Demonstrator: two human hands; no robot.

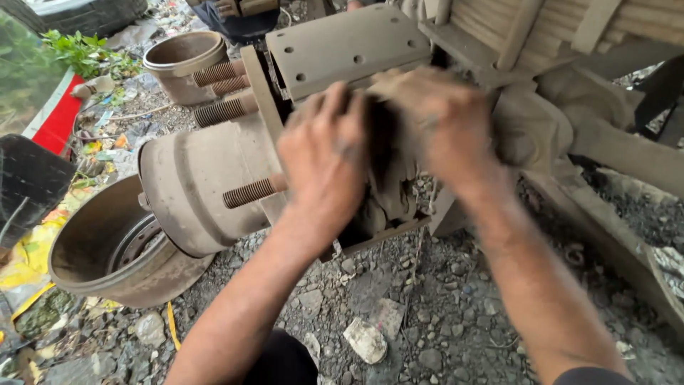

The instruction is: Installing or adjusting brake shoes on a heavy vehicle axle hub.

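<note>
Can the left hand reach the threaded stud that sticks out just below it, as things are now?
Probably yes. The left hand is on the dusty brake assembly, and the threaded stud sticks out just below and beside its wrist. Nothing lies between them, so the way looks free.

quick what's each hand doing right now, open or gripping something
Left hand: fingers curled, pressed on the brake assembly behind the wheel hub; whether it grips anything cannot be told.
Right hand: blurred, laid over the same assembly; grip cannot be told.
</note>
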